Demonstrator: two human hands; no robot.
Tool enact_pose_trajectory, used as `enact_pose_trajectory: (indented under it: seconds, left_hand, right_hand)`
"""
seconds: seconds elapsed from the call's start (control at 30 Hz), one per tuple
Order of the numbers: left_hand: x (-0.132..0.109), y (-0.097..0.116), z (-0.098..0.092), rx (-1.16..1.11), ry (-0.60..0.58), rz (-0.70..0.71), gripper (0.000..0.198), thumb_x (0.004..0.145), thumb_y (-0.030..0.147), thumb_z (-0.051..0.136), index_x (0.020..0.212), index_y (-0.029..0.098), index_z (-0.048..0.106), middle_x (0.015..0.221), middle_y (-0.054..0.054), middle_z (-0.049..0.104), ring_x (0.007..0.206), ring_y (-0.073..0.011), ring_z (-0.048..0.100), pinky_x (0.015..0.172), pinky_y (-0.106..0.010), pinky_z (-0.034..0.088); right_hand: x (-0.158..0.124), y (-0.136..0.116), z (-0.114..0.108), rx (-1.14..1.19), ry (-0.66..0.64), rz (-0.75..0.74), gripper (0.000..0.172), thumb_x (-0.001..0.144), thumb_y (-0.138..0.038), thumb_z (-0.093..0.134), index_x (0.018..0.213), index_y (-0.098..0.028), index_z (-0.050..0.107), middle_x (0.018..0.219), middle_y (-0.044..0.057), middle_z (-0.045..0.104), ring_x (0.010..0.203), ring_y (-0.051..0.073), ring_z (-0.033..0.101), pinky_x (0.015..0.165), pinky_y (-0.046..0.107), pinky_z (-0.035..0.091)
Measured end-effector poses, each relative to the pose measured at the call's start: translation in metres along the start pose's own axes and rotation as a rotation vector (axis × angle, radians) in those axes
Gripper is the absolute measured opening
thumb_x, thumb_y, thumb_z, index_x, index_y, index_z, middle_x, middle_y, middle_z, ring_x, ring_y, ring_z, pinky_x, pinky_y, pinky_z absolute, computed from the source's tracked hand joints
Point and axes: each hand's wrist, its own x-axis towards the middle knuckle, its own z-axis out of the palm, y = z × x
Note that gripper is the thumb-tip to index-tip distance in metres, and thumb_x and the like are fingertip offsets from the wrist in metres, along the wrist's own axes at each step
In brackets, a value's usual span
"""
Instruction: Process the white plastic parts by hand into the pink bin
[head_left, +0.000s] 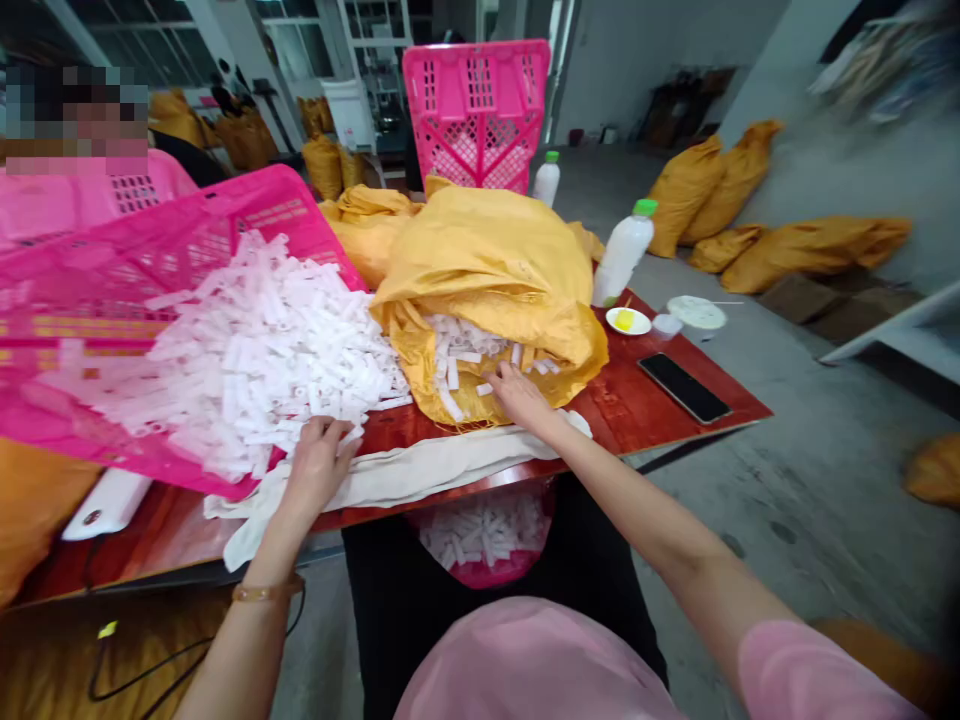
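My left hand (321, 462) rests with curled fingers on the edge of a heap of small white plastic pieces (255, 350) spilling from a tilted pink crate (112, 300). My right hand (520, 398) reaches into the mouth of a yellow sack (487, 270), fingers down among more white pieces (469, 355). What either hand grips is hidden. A white cloth (420, 470) lies along the near table edge under both hands. A pink basket (487, 540) with white pieces sits on my lap below the edge.
The red-brown table (660, 420) holds a black phone (684, 388), a small dish with something yellow (628, 320), two white bottles with green caps (624, 252), and an upright pink crate (478, 115). Another person sits at far left. Yellow sacks (810, 250) lie on the floor.
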Motion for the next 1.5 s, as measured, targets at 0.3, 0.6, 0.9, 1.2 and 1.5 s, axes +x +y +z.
enact_pose_trajectory:
  seconds: [0.3, 0.6, 0.9, 1.2, 1.5]
  left_hand:
    - [-0.065, 0.08, -0.017, -0.228, -0.034, -0.046, 0.036, 0.1, 0.046, 0.051, 0.117, 0.022, 0.07, 0.113, -0.007, 0.073, 0.099, -0.0221, 0.066, 0.084, -0.031, 0.049]
    - [-0.081, 0.145, 0.023, -0.476, 0.125, -0.118, 0.026, 0.09, 0.041, 0.069, 0.103, 0.019, 0.071, 0.073, 0.002, 0.064, 0.056, -0.0104, 0.05, 0.054, -0.022, 0.04]
    - [-0.085, 0.153, 0.019, -0.302, -0.041, 0.067, 0.023, 0.097, 0.035, 0.059, 0.105, 0.018, 0.072, 0.078, 0.0, 0.07, 0.056, -0.0103, 0.052, 0.058, -0.022, 0.043]
    - [-0.083, 0.141, 0.039, -0.471, -0.349, -0.087, 0.04, 0.098, 0.049, 0.053, 0.104, 0.016, 0.075, 0.064, 0.001, 0.06, 0.06, -0.0141, 0.055, 0.058, -0.024, 0.042]
    - [-0.074, 0.152, 0.042, -0.595, -0.117, 0.044, 0.061, 0.105, 0.055, 0.023, 0.131, 0.018, 0.064, 0.113, -0.011, 0.065, 0.103, -0.0238, 0.06, 0.094, -0.038, 0.046]
  right_hand:
    - [-0.047, -0.003, -0.005, 0.661, 0.088, 0.1, 0.025, 0.092, -0.035, 0.059, 0.108, -0.018, 0.051, 0.088, 0.004, 0.062, 0.068, 0.017, 0.055, 0.066, 0.028, 0.043]
    - [-0.131, -0.062, 0.003, 1.457, -0.275, 0.003, 0.025, 0.091, -0.038, 0.068, 0.103, -0.017, 0.066, 0.098, 0.002, 0.064, 0.086, 0.014, 0.055, 0.08, 0.026, 0.043]
    - [-0.143, -0.057, 0.009, 1.146, -0.206, -0.18, 0.024, 0.1, -0.038, 0.058, 0.109, -0.016, 0.063, 0.093, 0.003, 0.064, 0.082, 0.016, 0.058, 0.075, 0.026, 0.045]
    - [-0.147, -0.062, 0.015, 0.534, 0.045, -0.34, 0.019, 0.104, -0.025, 0.045, 0.108, -0.014, 0.06, 0.096, 0.01, 0.064, 0.09, 0.023, 0.06, 0.082, 0.033, 0.048]
    - [-0.146, -0.075, -0.002, 0.795, -0.28, -0.322, 0.007, 0.099, -0.019, 0.052, 0.104, -0.018, 0.057, 0.085, 0.002, 0.064, 0.074, 0.016, 0.06, 0.068, 0.024, 0.042]
